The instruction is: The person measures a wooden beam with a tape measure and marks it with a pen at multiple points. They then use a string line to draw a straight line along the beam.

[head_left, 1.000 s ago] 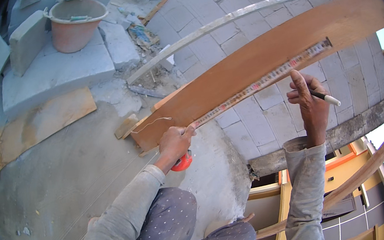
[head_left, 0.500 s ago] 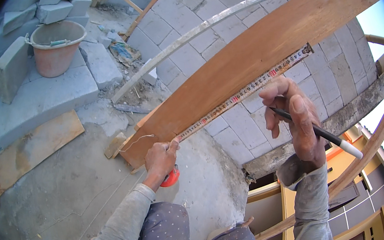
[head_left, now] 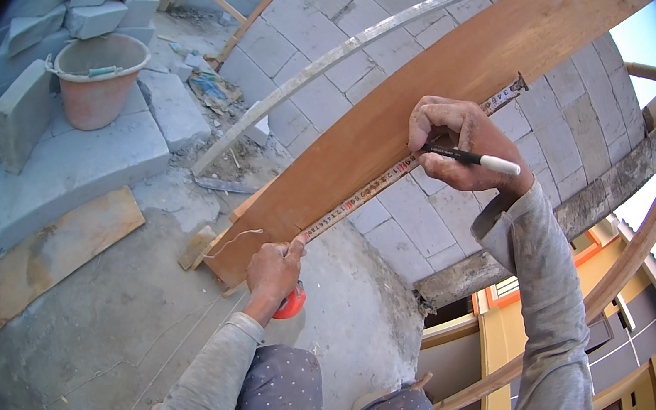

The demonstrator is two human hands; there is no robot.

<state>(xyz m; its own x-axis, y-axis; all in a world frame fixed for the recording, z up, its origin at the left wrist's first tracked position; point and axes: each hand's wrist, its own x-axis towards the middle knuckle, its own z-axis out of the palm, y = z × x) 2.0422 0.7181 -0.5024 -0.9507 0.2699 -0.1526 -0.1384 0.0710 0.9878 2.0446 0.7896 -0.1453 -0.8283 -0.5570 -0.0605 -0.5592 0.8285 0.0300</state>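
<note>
Block wall (head_left: 303, 28) | tape measure (head_left: 357, 199) along board (head_left: 362, 150) | stretched between hands (head_left: 272, 273) (head_left: 466, 139), past right

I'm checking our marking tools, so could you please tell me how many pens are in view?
1: the black pen with a white end, in the right hand, near the tape blade along the edge of the brown board. Others could be hidden.

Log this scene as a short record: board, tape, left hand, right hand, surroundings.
Board: long, brown, slanting up to the right
Tape blade: extended along the board's lower edge, partly hidden
Left hand: holds red tape measure
Right hand: holds black-and-white pen over the tape blade
Surroundings: pale blockwork beyond the board; bucket at upper left
</note>
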